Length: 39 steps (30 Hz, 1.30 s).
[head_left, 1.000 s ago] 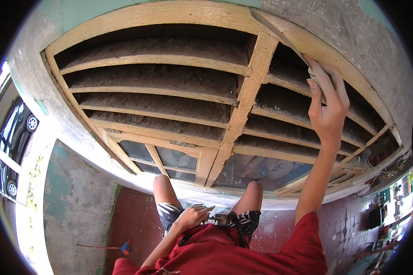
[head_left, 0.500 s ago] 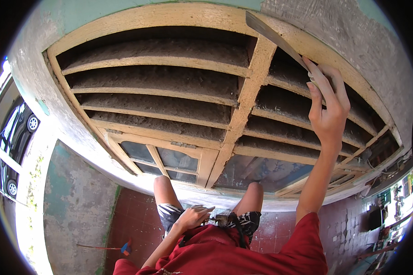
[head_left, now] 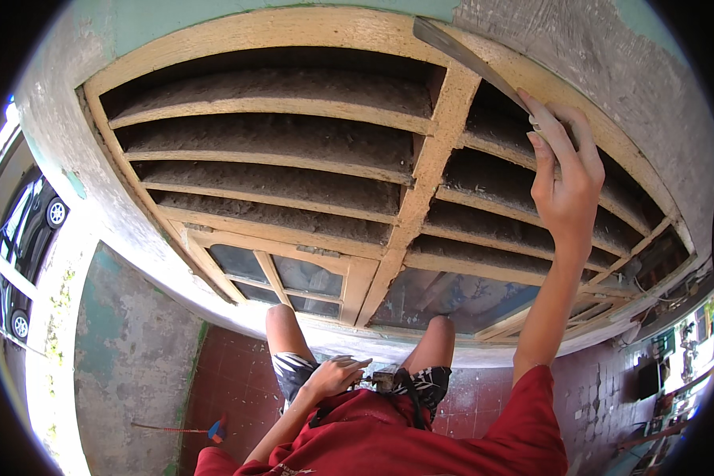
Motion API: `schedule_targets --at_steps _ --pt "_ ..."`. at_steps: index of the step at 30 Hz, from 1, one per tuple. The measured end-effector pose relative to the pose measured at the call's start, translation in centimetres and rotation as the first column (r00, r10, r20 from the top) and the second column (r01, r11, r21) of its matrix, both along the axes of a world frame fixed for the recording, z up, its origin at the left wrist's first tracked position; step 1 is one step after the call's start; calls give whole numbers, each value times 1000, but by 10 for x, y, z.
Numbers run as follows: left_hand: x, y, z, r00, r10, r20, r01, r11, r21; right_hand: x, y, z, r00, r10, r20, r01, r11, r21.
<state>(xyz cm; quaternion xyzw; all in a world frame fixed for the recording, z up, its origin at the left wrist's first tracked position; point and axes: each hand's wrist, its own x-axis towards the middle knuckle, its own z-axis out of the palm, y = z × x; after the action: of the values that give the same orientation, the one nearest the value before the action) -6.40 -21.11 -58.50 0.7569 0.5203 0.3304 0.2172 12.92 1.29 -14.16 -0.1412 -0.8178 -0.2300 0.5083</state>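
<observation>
High on the right, my right hand has its fingers closed around the near end of a long, flat metal blade. The far end of the blade is wide and blunt and lies against the upper rail of a yellow wooden frame, above the central post. The handle, if there is one, is hidden in my fingers. Down at my lap, my left hand rests by my thigh with its fingers stretched out and nothing visible in them.
Dusty slats fill both halves of the frame. Below are a small glazed shutter and a glass pane. Peeling wall borders the frame. A stick with a blue-and-red end lies on the red tile floor.
My right hand and the blade have shifted slightly left, so the blade's far end sits further left along the upper rail. My left hand stays where it was.
</observation>
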Motion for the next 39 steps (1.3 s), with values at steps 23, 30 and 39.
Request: schedule_targets --at_steps 23,30,39 --pt "1 0 5 999 -3 -42 4 1000 17 -3 -3 -7 1000 -31 1 31 999 -8" --pt "1 -1 3 1000 -4 -26 3 998 -58 -1 2 -5 1000 -8 -13 8 1000 31" --pt "0 -1 8 1000 0 -5 0 1000 -29 -17 7 0 999 46 -27 -45 998 36"
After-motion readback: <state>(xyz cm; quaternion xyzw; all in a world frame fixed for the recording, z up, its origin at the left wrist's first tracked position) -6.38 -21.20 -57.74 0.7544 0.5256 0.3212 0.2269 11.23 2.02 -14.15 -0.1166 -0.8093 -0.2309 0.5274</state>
